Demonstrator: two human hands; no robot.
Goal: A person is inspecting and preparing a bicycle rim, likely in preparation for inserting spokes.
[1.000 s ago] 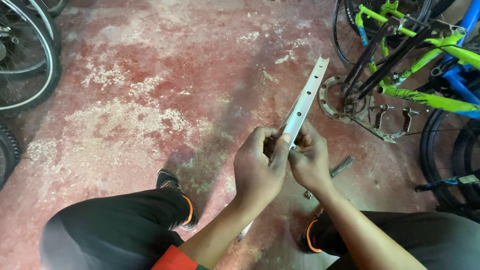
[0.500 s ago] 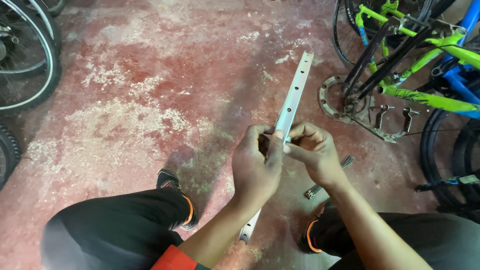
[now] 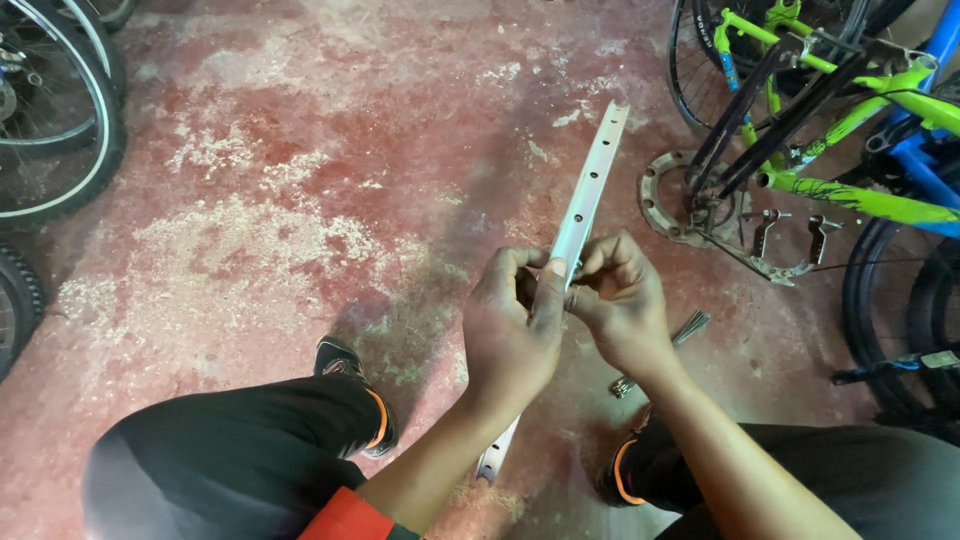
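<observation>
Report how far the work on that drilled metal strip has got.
Done: no finished step shows; the visible holes of the perforated metal strip look empty. In hand: the left hand and right hand pinch the strip at mid-length, fingertips at one hole. Left: a bundle of thin metal rods lies unused on the red floor, so most seems ahead.

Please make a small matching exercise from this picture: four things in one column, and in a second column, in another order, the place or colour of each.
Things:
1. metal strip with holes
2. bicycle frame
3. shoe with orange trim
4. bicycle wheel

Places or colours:
A. at the left edge of the view
B. bright green, at upper right
C. held in both hands, the left hand and the right hand
D. on the red floor, beside the left knee

Pairs: 1-C, 2-B, 3-D, 4-A
</observation>
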